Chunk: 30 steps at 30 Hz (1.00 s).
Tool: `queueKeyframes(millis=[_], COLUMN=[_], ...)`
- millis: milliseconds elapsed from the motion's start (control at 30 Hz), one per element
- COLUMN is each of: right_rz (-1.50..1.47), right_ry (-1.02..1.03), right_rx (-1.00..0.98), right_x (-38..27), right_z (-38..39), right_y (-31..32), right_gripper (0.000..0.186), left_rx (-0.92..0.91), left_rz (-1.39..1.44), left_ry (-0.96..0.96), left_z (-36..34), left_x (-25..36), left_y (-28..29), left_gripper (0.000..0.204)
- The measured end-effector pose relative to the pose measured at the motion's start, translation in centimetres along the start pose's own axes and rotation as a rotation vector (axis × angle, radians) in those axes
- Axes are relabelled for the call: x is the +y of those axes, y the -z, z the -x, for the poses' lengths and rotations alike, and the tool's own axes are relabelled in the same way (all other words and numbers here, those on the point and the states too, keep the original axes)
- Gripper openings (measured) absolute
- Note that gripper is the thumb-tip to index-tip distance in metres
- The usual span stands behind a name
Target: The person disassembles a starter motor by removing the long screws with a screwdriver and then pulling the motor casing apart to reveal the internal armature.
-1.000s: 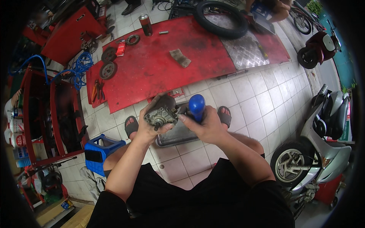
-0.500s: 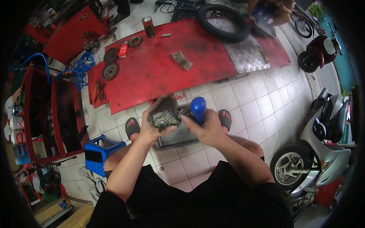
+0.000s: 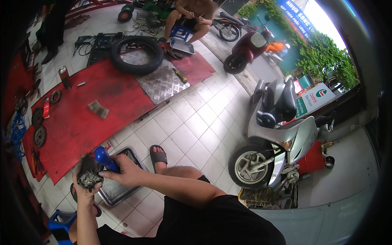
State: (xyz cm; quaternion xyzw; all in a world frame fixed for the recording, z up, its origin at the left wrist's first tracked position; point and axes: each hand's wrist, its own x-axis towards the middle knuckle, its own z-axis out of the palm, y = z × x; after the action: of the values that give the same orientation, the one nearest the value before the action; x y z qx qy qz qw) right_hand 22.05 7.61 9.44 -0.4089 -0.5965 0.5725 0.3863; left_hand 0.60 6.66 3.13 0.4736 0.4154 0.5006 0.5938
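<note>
The tool (image 3: pixel 105 159) is right of the machine part (image 3: pixel 90 178), platform (image 3: pixel 75 122) beyond.

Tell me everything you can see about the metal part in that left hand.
The metal part looks like grimy grey cast metal, with an uneven face and a short dark stub pointing toward the person. A darker, rounded body extends behind. The left hand holds it up, left of the tray in view. The right hand's thumb is at its right edge; contact is unclear.
</note>
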Motion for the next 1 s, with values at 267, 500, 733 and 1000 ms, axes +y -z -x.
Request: queueKeyframes(millis=[267, 500, 733, 1000], right_rz=[0.319, 0.388, 0.318, 0.209], right_ry=[0.254, 0.381, 0.426, 0.26], right_rx=[0.098, 0.145, 0.099, 0.143], right_x=[1.3, 2.8, 3.7, 0.5], right_z=[0.2, 0.4, 0.1, 0.2], right_y=[-0.7, -0.9, -0.6, -1.3], right_gripper=[0.036, 0.035, 0.032, 0.028], left_rx=[0.072, -0.024, 0.026, -0.039], left_rz=[-0.001, -0.005, 0.019, 0.069], left_ry=[0.022, 0.03, 0.043, 0.024], left_z=[0.6, 0.0, 0.3, 0.0], left_x=[0.7, 2.1, 2.9, 2.0], left_y=[-0.8, -1.5, -2.5, -1.4], left_gripper=[0.113, 0.097, 0.11, 0.1])
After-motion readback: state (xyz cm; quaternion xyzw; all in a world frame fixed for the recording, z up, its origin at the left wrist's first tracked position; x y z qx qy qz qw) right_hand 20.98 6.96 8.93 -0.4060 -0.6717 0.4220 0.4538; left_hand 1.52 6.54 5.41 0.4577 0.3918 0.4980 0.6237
